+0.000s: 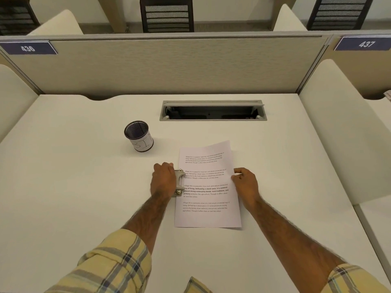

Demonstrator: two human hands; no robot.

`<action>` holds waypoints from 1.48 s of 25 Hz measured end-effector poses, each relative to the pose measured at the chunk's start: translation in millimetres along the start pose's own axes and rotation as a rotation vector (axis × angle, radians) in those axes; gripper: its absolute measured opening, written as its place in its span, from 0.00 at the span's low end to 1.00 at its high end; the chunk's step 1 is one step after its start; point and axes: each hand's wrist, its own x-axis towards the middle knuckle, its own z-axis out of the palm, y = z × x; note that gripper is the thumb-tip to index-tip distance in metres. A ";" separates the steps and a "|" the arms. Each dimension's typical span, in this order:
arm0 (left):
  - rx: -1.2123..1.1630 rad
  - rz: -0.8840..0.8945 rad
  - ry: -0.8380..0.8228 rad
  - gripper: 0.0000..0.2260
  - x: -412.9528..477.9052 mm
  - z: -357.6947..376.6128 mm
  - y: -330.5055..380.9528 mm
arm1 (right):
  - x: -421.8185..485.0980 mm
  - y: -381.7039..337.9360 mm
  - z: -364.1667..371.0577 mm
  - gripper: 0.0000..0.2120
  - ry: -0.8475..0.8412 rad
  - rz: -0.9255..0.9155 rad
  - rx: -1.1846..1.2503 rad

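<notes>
A stack of white printed paper point(208, 199) lies on the white desk point(84, 187) in front of me. A silver metal hole punch point(179, 182) sits over the paper's left edge. My left hand point(164, 179) lies on top of the punch with its fingers curled over it. My right hand point(245, 182) pinches the paper's right edge between thumb and fingers. The punch's base is mostly hidden under my left hand.
A black mesh cup point(139, 135) with a white label reading "BIN" stands at the back left of the paper. An open cable tray slot point(212, 111) is set into the desk further back. Beige partition walls point(169, 66) enclose the desk.
</notes>
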 end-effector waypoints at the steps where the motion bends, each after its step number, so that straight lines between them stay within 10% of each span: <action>1: 0.000 0.005 -0.004 0.17 -1.1 1.3 0.6 | -0.4 -0.6 -0.3 0.09 -0.003 -0.006 0.000; 37: 0.174 0.038 -0.047 0.27 26.2 36.7 0.8 | 0.5 2.7 0.0 0.08 -0.003 0.037 0.036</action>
